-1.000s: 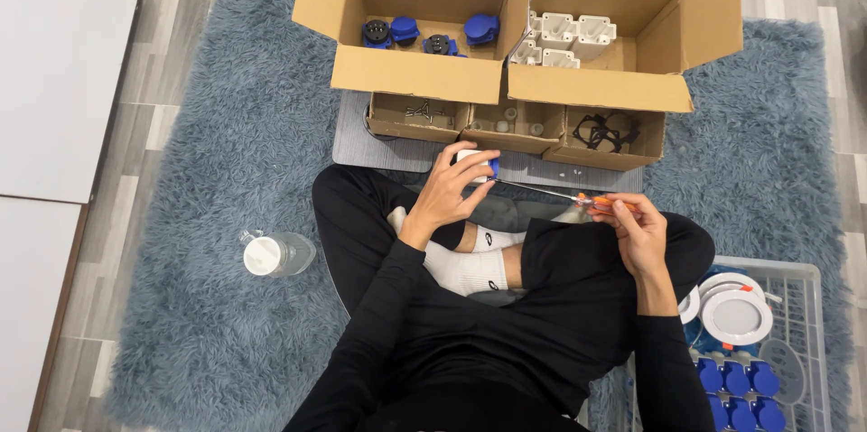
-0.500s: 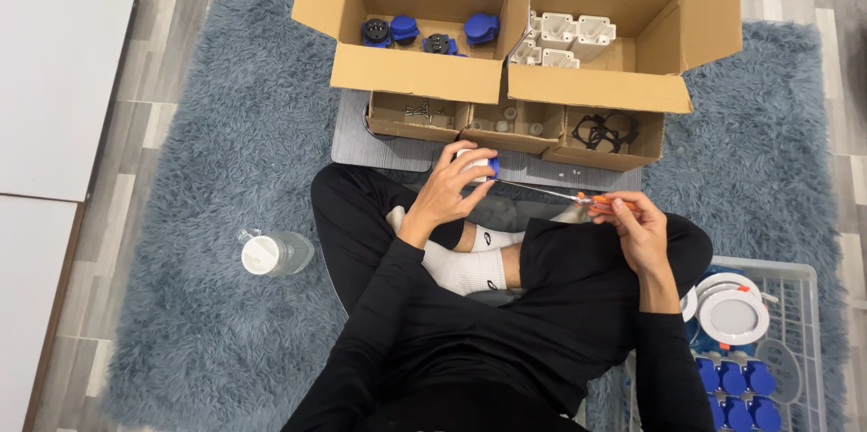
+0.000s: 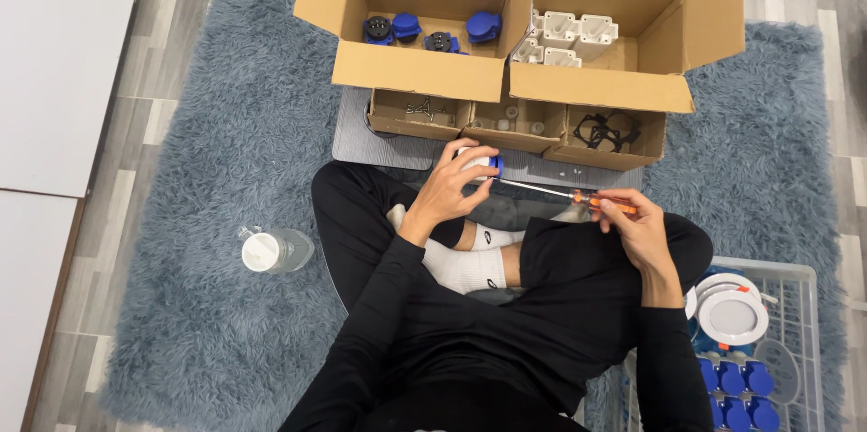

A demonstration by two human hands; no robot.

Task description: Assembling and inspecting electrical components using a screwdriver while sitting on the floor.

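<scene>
My left hand point(image 3: 448, 188) is closed around a small white and blue socket part point(image 3: 485, 162) held over my crossed legs. My right hand point(image 3: 634, 222) grips the orange handle of a screwdriver point(image 3: 578, 198). Its metal shaft runs left and its tip meets the blue side of the part. My fingers hide most of the part.
Two open cardboard boxes sit ahead: the left box point(image 3: 411, 71) holds blue parts, the right box point(image 3: 596, 89) white ones. Three small trays point(image 3: 515, 125) below hold screws and black rings. A clear bottle point(image 3: 275, 250) lies on the grey rug. A white basket point(image 3: 795, 342) with blue parts stands at right.
My hands have stayed almost in place. The part has turned slightly in my left hand, and its blue side now shows at the screwdriver tip.
</scene>
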